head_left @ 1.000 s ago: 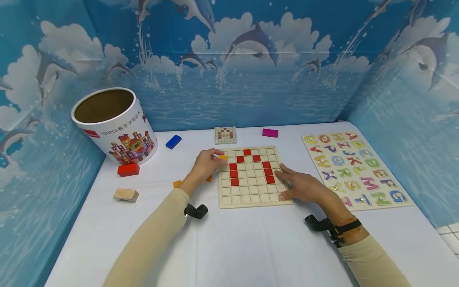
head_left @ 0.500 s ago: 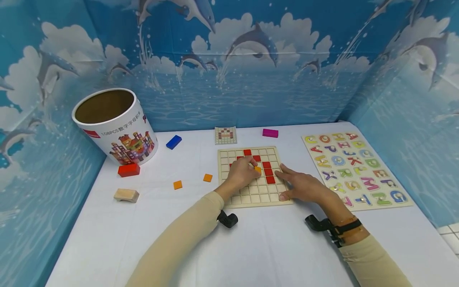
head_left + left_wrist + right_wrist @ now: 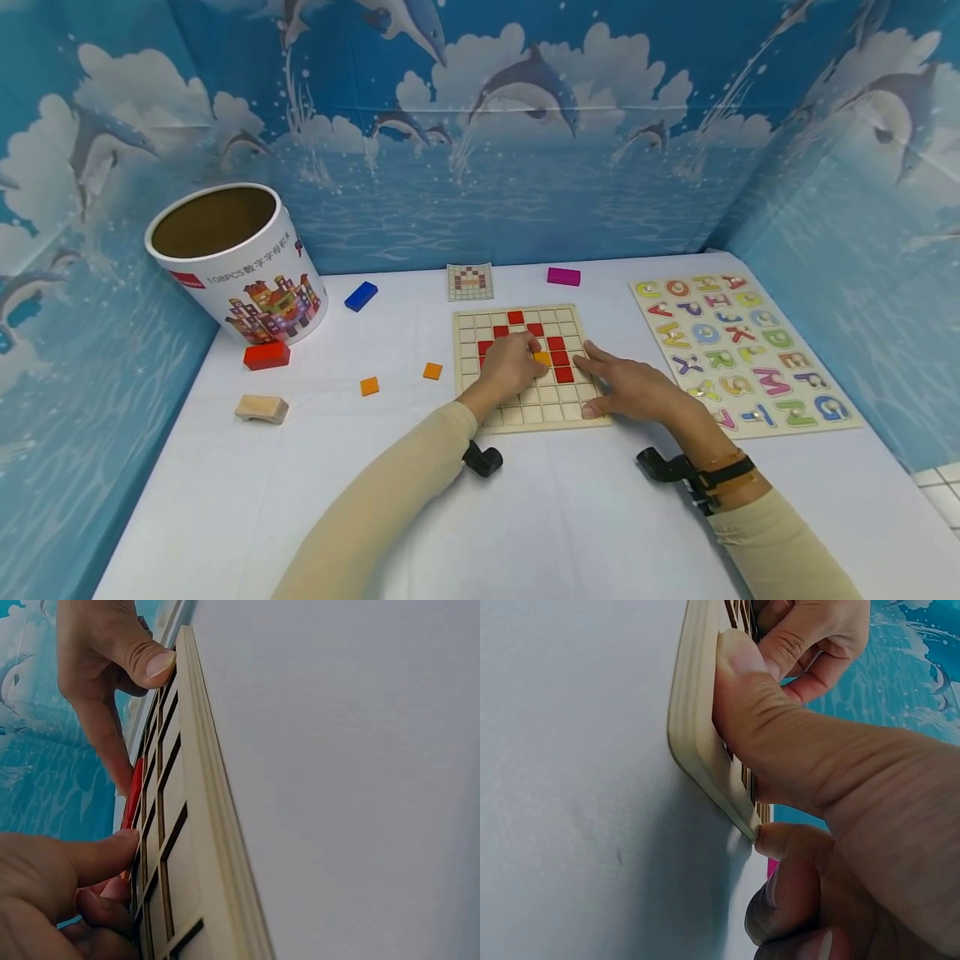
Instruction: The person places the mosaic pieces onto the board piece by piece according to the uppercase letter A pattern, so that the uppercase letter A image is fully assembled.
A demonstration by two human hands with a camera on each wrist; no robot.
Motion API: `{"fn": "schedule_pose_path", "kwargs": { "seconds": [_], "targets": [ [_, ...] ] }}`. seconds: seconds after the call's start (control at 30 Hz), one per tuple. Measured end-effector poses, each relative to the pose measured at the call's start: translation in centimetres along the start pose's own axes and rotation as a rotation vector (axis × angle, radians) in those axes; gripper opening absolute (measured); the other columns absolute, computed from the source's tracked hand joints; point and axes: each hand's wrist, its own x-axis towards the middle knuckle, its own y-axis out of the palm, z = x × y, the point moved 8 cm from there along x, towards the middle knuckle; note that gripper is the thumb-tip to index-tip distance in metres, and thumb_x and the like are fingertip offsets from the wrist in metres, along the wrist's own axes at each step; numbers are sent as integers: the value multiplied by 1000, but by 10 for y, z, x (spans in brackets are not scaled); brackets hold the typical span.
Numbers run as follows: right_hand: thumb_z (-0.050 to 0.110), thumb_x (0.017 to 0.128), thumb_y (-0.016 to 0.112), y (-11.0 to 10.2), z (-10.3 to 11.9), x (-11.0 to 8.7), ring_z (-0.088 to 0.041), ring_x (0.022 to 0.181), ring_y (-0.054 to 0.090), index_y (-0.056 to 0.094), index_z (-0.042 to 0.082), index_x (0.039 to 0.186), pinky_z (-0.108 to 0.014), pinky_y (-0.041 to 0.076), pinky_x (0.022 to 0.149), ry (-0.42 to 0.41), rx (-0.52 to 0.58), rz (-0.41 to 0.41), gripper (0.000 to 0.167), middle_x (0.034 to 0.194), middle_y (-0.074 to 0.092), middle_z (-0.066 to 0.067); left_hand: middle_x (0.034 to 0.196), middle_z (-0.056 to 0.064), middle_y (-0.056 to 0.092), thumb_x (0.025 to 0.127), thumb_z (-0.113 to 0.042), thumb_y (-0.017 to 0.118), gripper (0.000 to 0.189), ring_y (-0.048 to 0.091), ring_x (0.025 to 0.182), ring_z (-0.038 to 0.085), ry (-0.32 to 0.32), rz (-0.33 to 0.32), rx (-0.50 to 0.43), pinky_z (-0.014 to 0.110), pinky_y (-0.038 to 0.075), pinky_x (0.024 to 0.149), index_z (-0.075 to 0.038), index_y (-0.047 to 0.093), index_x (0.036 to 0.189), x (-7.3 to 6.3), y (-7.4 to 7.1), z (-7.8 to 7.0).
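My left hand [image 3: 507, 364] pinches a small orange square tile [image 3: 542, 358] between thumb and fingers, over the middle of a wooden grid board [image 3: 529, 417]. Beside that tile, several red square tiles [image 3: 562, 360] lie in the board's cells; the hand hides some on the left. On the board's right edge rests my right hand [image 3: 632, 388]. In the right wrist view its thumb [image 3: 742, 682] presses the board's top and a finger touches the side edge. Two more orange tiles, one [image 3: 432, 371] nearer the board and another [image 3: 369, 386] farther left, lie on the table.
A small pattern card [image 3: 470, 283] and a magenta block [image 3: 564, 276] lie behind the board. On the left stand a large open tub [image 3: 262, 275], a blue block [image 3: 361, 297], a red block [image 3: 267, 356] and a wooden block [image 3: 261, 408]. An alphabet puzzle board [image 3: 742, 354] lies right.
My left hand has carried the orange tile from the board's left edge rightward to beside the right-hand red column, then slightly lower. The right hand stays on the board's edge.
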Motion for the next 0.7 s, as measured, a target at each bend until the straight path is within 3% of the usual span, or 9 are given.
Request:
{"fn": "schedule_pose_path", "kwargs": {
  "seconds": [0.13,0.27,0.37,0.5,0.6,0.7],
  "targets": [
    [61,79,77,-1,0,-1,-51,145,33,36,14,159,-67,37,106,1,1,-3,101,169,16,-15,85,-2,66,89,-21,79,31,57,75,13,-10,-3,-57,27,47,68,-11,71,118,0,-14,4],
    [61,78,77,-1,2,-2,-51,145,32,36,15,159,-68,37,107,3,3,-10,101,169,16,-15,95,3,67,93,-19,73,36,59,77,18,-15,-22,-211,31,48,68,-9,67,127,-1,-53,24],
    [61,78,78,-1,2,-1,-50,146,31,36,15,159,-68,36,107,3,4,-11,102,169,17,-14,104,7,66,95,-16,69,38,61,83,23,-41,-57,-309,34,50,71,-10,65,132,-4,-89,54],
    [60,78,78,-1,2,-1,-50,146,31,36,14,159,-67,36,107,3,-1,-10,102,169,17,-14,115,9,64,97,-16,67,40,59,100,27,-148,-88,-362,40,51,87,-12,62,136,-16,-129,101],
    [59,78,78,-1,2,-2,-50,146,31,36,14,159,-67,37,107,3,-4,-12,102,169,17,-15,122,11,62,99,-19,66,42,56,111,30,-236,-84,-390,46,47,100,-12,59,139,-31,-149,134],
    [59,79,78,-1,2,-2,-50,146,31,36,14,159,-67,36,107,1,-2,-12,101,169,17,-15,129,13,60,101,-21,64,43,53,116,31,-271,-78,-383,46,44,105,-11,56,142,-48,-161,160]
  ]
}}
